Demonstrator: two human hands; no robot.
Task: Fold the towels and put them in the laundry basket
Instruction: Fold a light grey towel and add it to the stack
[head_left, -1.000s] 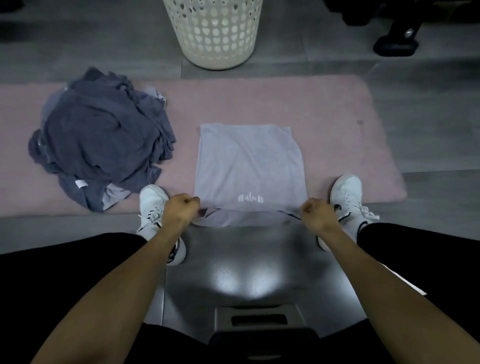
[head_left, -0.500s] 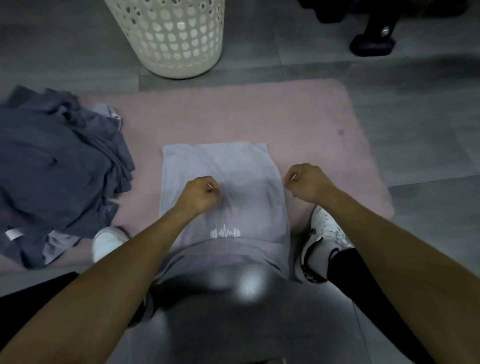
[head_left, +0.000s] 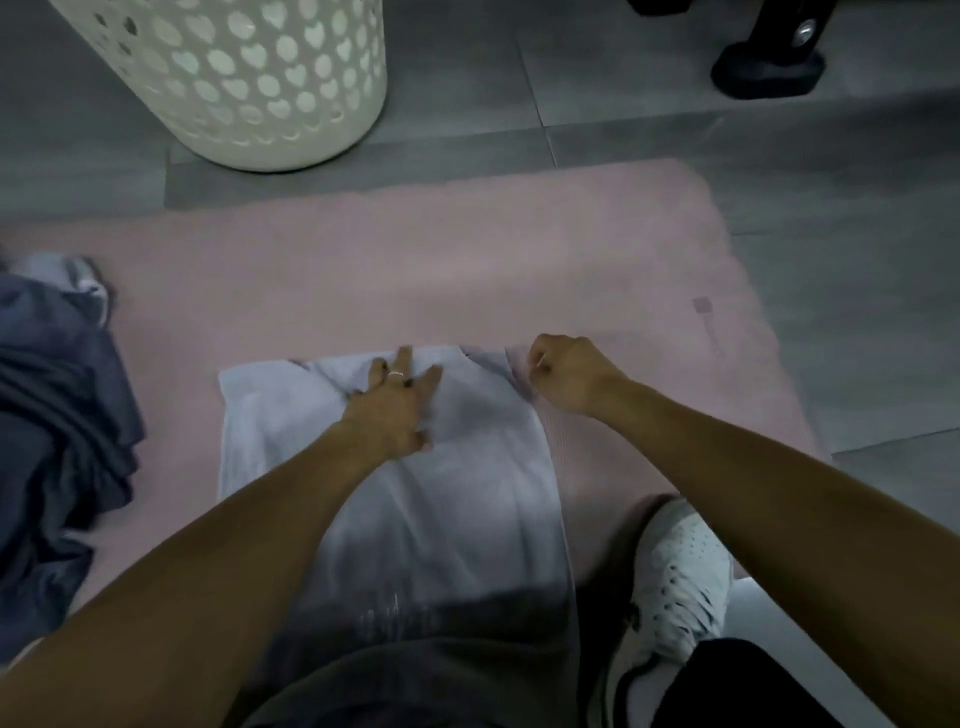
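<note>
At nine o'clock a heap of dark towels (head_left: 57, 441) lies crumpled on the pink mat (head_left: 467, 270), none folded as far as can be seen. At the centre the pale towel (head_left: 415, 493) lies doubled on the mat. The left hand (head_left: 392, 405) rests flat on it, fingers spread, its grip wide. Just right, at the towel's far right corner, the right hand (head_left: 563, 376) is curled; whether its grip pinches the cloth I cannot tell. The laundry basket (head_left: 244, 78) stands at eleven o'clock, its contents hidden. Judged so, one towel is mid-fold and most work remains.
</note>
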